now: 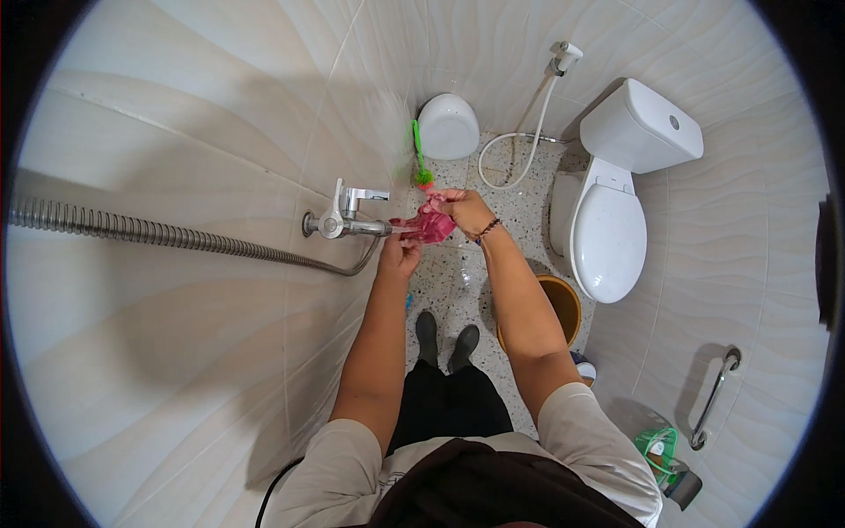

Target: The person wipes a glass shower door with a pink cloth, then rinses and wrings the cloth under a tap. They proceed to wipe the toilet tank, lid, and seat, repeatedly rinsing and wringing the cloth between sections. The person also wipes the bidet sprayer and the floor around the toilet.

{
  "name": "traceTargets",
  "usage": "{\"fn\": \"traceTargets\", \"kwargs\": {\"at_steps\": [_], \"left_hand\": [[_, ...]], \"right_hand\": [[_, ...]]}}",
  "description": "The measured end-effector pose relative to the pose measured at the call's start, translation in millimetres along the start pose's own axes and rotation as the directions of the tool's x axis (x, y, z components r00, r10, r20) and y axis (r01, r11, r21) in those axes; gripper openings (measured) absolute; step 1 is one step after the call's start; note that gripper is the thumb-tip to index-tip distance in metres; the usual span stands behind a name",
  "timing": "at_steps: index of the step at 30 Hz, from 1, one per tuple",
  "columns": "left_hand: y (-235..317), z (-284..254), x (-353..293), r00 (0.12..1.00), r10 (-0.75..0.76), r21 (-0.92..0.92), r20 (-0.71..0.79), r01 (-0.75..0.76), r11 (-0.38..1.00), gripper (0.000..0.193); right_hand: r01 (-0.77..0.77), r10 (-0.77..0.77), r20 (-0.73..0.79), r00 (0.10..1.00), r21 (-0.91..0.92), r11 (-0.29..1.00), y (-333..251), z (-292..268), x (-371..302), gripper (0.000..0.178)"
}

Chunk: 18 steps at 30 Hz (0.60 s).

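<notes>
- Here, we see both hands holding a red cloth (429, 223) right at the mouth of the wall tap (345, 217); our right hand (464, 209) is closed over the cloth's upper end, pinching it from above, and our left hand (399, 255) sits just below the spout with its fingers curled up toward the cloth's lower edge.
- Whether water is running we cannot tell, since no stream shows clearly; if the tap opens hard, we judge the spray could bounce off the bunched cloth onto our arms and dark trousers.
- The speckled floor (458, 282) between our shoes (447, 339) looks glossy, perhaps wet, so shifting weight while leaning toward the wall could mean a slip.
- The cloth is held only by fingertips at the top, so a heavy, soaked cloth could slide out and drop near the orange bucket (563, 304) beside our right leg.
- The metal shower hose (158, 233) loops under the tap, close to our left wrist, and a snag there could tug it.
- The green brush (420, 158) leans against the wall just behind the cloth; a wide wringing motion might knock it over.
- The toilet (607, 220) stands well apart to our right, so we judge it no hazard.
</notes>
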<state>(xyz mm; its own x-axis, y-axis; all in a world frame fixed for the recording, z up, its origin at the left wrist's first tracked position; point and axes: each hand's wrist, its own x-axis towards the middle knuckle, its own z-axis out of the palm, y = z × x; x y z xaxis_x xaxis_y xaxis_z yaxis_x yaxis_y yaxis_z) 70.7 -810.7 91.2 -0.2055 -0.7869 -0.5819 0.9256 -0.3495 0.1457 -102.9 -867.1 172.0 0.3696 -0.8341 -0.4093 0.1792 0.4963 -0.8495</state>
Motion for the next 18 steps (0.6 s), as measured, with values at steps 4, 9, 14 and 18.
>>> {"fn": "traceTargets", "kwargs": {"at_steps": [4, 9, 14, 18], "left_hand": [[-20.9, 16.9, -12.0, 0.929, -0.163, 0.119, -0.331, 0.212, 0.970, 0.016], [-23.9, 28.1, -24.6, 0.980, -0.149, -0.042, -0.134, 0.145, 0.989, 0.023], [-22.1, 12.8, -16.4, 0.989, -0.146, 0.054, 0.039, 0.144, 0.988, 0.029], [-49.9, 55.6, -19.8, 0.989, -0.148, 0.232, -0.004, 0.144, 0.962, 0.028]], "right_hand": [[0.216, -0.270, -0.022, 0.963, -0.540, 0.813, -3.1, 20.4, -9.3, 0.024], [0.175, -0.389, 0.052, 0.920, -0.941, 0.289, 5.8, 99.1, -43.2, 0.020], [0.040, -0.422, 0.010, 0.907, -0.997, 0.064, 18.0, 104.9, -28.0, 0.017], [-0.249, -0.373, -0.403, 0.836, -0.884, 0.397, 6.9, 38.5, -7.2, 0.019]]}}
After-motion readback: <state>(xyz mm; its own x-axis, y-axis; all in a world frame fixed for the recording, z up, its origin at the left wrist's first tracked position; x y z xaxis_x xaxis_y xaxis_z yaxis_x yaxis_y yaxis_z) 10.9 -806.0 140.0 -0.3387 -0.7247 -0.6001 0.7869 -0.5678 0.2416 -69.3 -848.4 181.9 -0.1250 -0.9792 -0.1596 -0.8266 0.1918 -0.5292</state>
